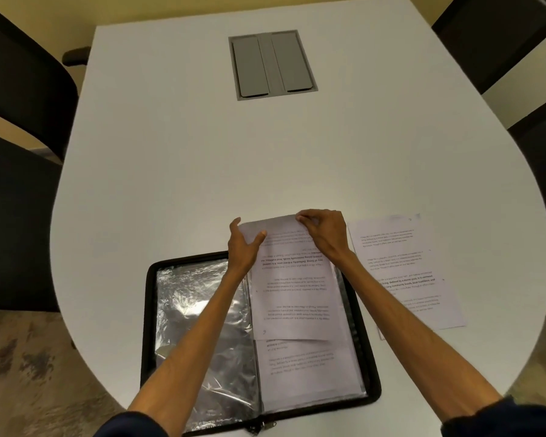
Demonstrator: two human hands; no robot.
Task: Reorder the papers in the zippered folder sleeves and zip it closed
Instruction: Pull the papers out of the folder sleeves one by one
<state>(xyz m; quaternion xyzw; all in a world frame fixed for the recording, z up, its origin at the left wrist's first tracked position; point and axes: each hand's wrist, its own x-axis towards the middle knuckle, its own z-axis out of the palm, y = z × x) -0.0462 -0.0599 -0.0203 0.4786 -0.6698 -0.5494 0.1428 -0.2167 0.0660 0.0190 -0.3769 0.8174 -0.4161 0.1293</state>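
A black zippered folder (372, 370) lies open at the table's near edge, its zip pull (267, 424) at the bottom middle. Its left half shows empty, shiny clear sleeves (199, 313). On the right half, a printed sheet (293, 291) sticks out past the folder's far edge, over a sleeve holding another printed page (306, 370). My left hand (243, 244) holds the sheet's far left corner, thumb on top. My right hand (323, 230) pinches the sheet's far edge.
A loose stack of printed papers (404, 272) lies on the white table (202, 171) just right of the folder. A grey hatch (271, 64) is set into the table's far middle. Dark chairs (22, 89) stand at both sides.
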